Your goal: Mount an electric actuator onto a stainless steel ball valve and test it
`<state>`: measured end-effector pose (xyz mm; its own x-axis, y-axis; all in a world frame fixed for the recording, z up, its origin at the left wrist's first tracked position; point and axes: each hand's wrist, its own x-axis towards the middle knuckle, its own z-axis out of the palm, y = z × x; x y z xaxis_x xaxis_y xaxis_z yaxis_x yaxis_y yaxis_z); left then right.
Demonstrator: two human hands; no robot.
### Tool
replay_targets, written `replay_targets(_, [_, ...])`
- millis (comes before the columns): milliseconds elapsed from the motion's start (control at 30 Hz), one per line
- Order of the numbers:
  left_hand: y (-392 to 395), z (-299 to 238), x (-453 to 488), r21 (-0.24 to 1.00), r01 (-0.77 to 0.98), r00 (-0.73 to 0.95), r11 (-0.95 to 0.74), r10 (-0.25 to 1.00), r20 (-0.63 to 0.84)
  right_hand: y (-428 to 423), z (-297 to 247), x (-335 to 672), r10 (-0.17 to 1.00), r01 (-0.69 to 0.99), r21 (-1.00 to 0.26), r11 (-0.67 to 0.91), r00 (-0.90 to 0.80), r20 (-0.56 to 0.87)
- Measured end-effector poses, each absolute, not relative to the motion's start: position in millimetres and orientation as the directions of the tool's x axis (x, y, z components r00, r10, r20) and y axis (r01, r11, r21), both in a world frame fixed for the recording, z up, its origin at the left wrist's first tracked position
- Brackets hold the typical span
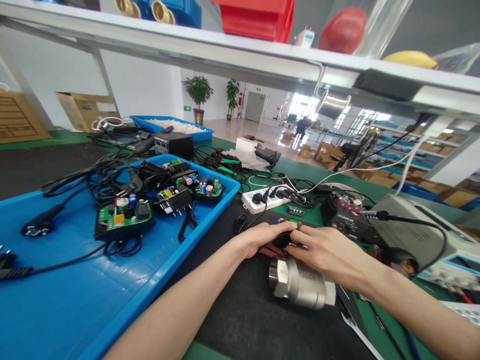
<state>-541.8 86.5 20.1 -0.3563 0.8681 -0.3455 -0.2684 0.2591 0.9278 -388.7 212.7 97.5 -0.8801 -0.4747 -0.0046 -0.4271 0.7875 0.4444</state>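
Note:
My left hand [260,238] is closed round a dark housing [284,240], its thumb lying along the top. The fingers of my right hand [325,246] press together on the same piece from the right. A bit of circuit board [282,220] with small parts shows just past my fingertips; most of the piece is hidden by my hands. Directly below them a silvery metal ball valve body [302,284] with hexagonal ends lies on its side on the black mat [243,315]. Whether the housing touches the valve, I cannot tell.
At left, a blue tray [180,267] holds several black housings with circuit boards and corded plugs. A white power strip [264,198] stands beyond my hands. On the right are a soldering station [347,222], a bench instrument [420,235] and a wrench [358,332]. A shelf [210,47] crosses overhead.

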Motion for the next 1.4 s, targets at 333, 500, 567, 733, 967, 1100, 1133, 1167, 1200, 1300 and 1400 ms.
replay_targets(333, [86,16,-544,0.931,-0.261,-0.362,0.254,0.869,-0.339,224,89,-371,-0.393,-0.319,0.351,0.88,-0.905,0.164])
replay_targets(500, [85,17,-545,0.93,-0.264,-0.362,0.258,0.867,-0.343,264,81,-343,0.037,0.06,0.044,0.997,-0.916,0.4])
replay_targets(567, [85,17,-545,0.929,-0.26,-0.359,0.263,0.867,-0.346,282,74,-334,0.253,0.255,-0.036,0.966,-0.91,0.328])
replay_targets(733, [85,20,-546,0.926,-0.24,-0.349,0.29,0.865,-0.361,302,44,-319,0.471,0.471,-0.023,0.882,-0.879,0.069])
replay_targets(967, [85,21,-547,0.922,-0.239,-0.327,0.304,0.869,-0.371,302,18,-327,0.502,0.504,0.02,0.864,-0.863,0.06])
replay_targets(1100, [85,21,-547,0.92,-0.24,-0.335,0.311,0.863,-0.379,302,19,-336,0.482,0.484,0.035,0.874,-0.875,0.038])
replay_targets(1133, [85,21,-547,0.919,-0.241,-0.334,0.313,0.862,-0.381,301,19,-338,0.481,0.482,0.038,0.875,-0.876,0.03])
replay_targets(1167, [85,21,-547,0.918,-0.241,-0.332,0.314,0.862,-0.382,301,19,-340,0.481,0.482,0.04,0.875,-0.876,0.023])
replay_targets(1200, [85,21,-547,0.918,-0.242,-0.33,0.315,0.863,-0.383,301,19,-341,0.482,0.482,0.04,0.875,-0.876,0.017])
replay_targets(1300, [86,20,-548,0.918,-0.245,-0.326,0.312,0.865,-0.381,301,19,-345,0.476,0.476,0.035,0.879,-0.879,0.003])
replay_targets(1400, [86,19,-548,0.919,-0.246,-0.323,0.308,0.868,-0.377,302,20,-348,0.468,0.468,0.022,0.884,-0.884,-0.012])
